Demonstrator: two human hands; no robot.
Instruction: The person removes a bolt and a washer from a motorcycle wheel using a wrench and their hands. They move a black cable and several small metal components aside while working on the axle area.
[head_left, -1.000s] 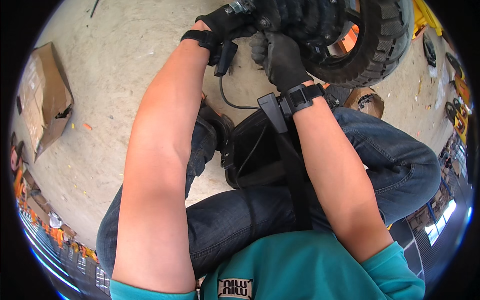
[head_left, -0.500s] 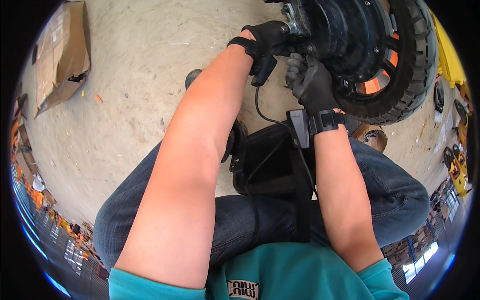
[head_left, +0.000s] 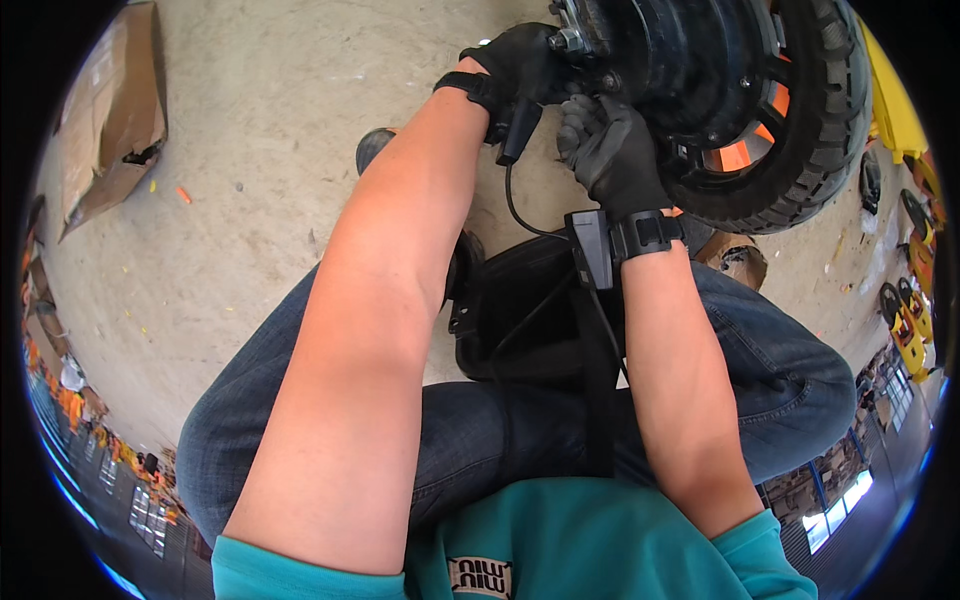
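Observation:
A large black wheel hub (head_left: pixel 690 65) with a knobbly tyre (head_left: pixel 835 120) fills the upper right. My left hand (head_left: pixel 522 62), in a black glove, reaches up to the hub's left side beside a bolt and nut (head_left: pixel 566 40); its fingertips are hidden there. Just below the hub's lower left edge is my right hand (head_left: pixel 612 155), gloved in black and grey. Its fingers are curled in, and whatever they pinch cannot be made out. Both wrists wear black straps with small devices, and a cable (head_left: pixel 515 205) hangs from the left one.
A torn cardboard box (head_left: pixel 115 120) stands on the concrete floor at the left. Between my legs sits a black bag or case (head_left: pixel 530 310). Yellow parts (head_left: pixel 905 330) lie at the far right, and a brown cardboard piece (head_left: pixel 738 262) lies below the tyre.
The whole scene has shifted slightly up and left in view. Both hands remain by the hub, and the right hand's fingers have moved a little.

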